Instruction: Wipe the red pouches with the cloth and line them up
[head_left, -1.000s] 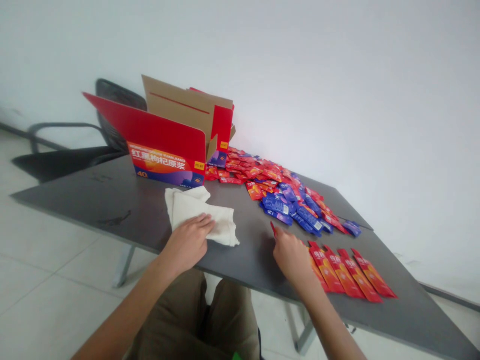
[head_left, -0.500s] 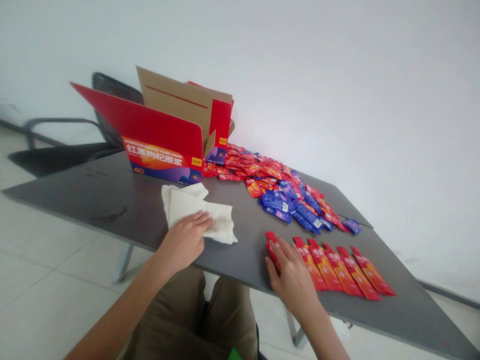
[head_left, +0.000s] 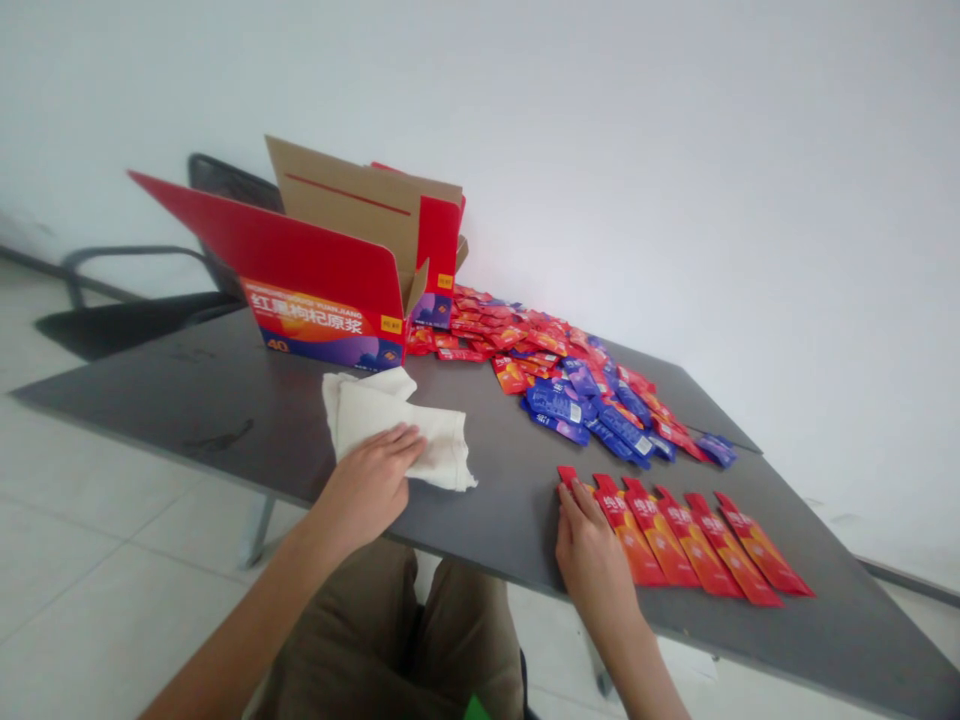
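Observation:
My left hand [head_left: 377, 478] lies flat with fingers stretched over a folded cream cloth [head_left: 442, 445] near the table's front edge. At the left end of a slanted row of red-orange sachets [head_left: 697, 545], my right hand [head_left: 590, 535] covers one red sachet [head_left: 568, 474], of which only the top end shows. The fingers of this hand are close together along the sachet, with the thumb at its left side. Several matching sachets lie face up side by side, right of that hand.
A loose pile of red sachets [head_left: 525, 335] and blue sachets [head_left: 619, 430] spreads over the table's back. Two printed cartons stand at the left, the nearer carton [head_left: 322, 315] with raised flaps. Behind them is a black chair [head_left: 142, 315]. A pale wall [head_left: 675, 180] borders the far side.
My right hand has slid the covered sachet closer to the row, and its thumb and fingers have drawn together. My left hand stays on the cloth. The view has shifted slightly.

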